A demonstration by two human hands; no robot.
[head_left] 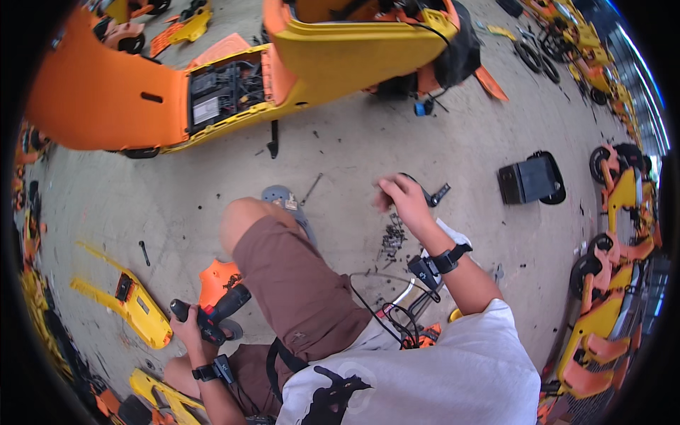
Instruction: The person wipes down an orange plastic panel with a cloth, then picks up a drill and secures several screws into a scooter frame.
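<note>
My left hand (187,327) is closed around a black cordless drill (211,320) at the lower left, beside my bent knee. My right hand (402,200) is raised over the floor ahead of me, its fingers curled and slightly blurred. What it holds, if anything, is too small to make out. Just below it on the concrete lies a scattered pile of screws (392,239). A black bracket-like part (439,195) is close to the right hand's wrist side. Behind stands an orange and yellow scooter body (354,53) with an open compartment (227,92) showing wiring.
A yellow plastic panel (145,319) and an orange piece (216,281) lie at left. A wrench-like tool (312,189) is near my grey clog (278,196). A black box (528,180) sits at right. Stripped scooters (602,297) line the right side. Black cables (397,319) hang beside my waist.
</note>
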